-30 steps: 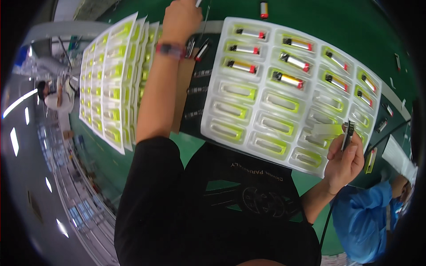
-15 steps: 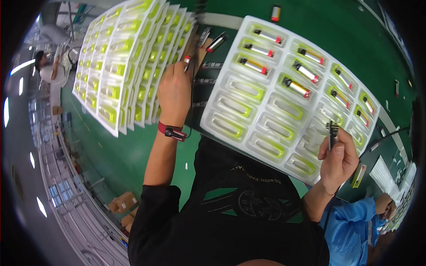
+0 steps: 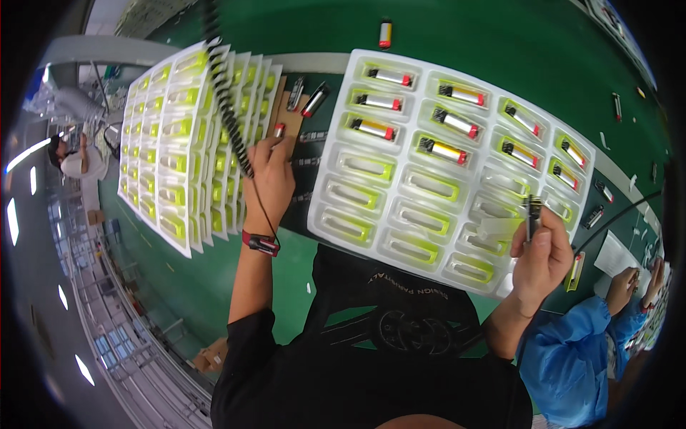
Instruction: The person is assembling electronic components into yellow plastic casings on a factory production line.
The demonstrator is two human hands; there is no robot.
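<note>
My left hand (image 3: 270,175) is closed round a small battery cell, whose red end (image 3: 279,130) sticks out past the fingers; the rest of it is hidden. In my right hand (image 3: 544,261), thumb and fingers pinch a dark silver battery cell (image 3: 533,222) with a black top, held upright over the tray's right side. The white moulded tray (image 3: 409,161) lies before me. Cells with red and black ends, such as this silver one (image 3: 455,123), fill its far pockets. Its nearer pockets show lime-green inserts, and a translucent strip (image 3: 499,229) lies beside my right hand.
Upright stacked trays (image 3: 161,143) with lime inserts stand at left, a coiled black cable (image 3: 230,125) hanging across them. Loose cells (image 3: 314,100) lie between stack and tray. At lower right, a co-worker in a blue sleeve (image 3: 564,350) works over other parts.
The whole view has shifted, so the tray appears lower and farther left. My left hand keeps the red-ended cell among the loose cells; my right hand still holds its cell over the tray.
</note>
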